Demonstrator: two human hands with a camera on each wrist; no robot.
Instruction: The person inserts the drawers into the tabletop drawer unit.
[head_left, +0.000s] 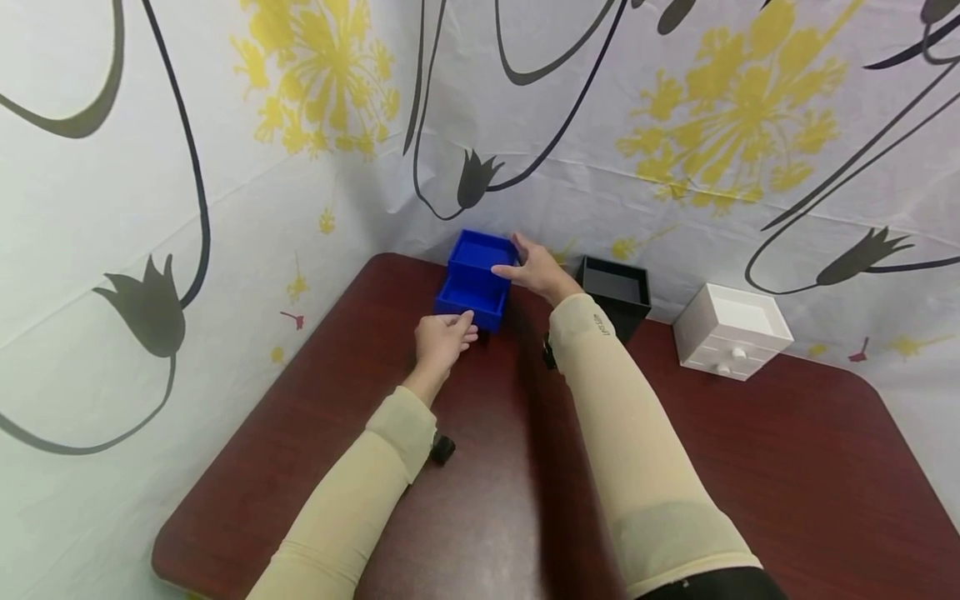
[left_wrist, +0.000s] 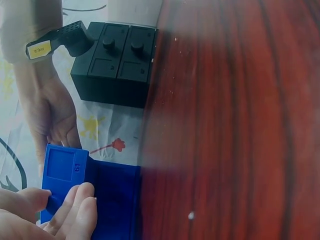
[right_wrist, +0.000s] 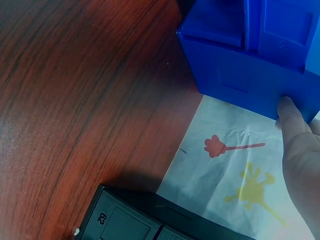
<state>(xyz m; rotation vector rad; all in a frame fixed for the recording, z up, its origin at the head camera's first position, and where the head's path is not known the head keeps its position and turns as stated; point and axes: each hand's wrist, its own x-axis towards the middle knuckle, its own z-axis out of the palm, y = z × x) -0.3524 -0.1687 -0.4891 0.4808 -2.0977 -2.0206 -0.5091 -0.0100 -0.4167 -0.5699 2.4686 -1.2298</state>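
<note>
A small blue drawer box stands near the far corner of the table, its upper drawer pulled out toward me. The bare blue inside of that drawer shows from above. My left hand is at the drawer's front, and in the left wrist view its thumb and fingers pinch the knob. My right hand grips the right side of the box at the top, thumb toward the front. The right wrist view shows a fingertip pressed on the blue side wall.
To the right of the blue box stands a black drawer box, with a white one farther right. Patterned cloth hangs behind and on the left of the dark red table.
</note>
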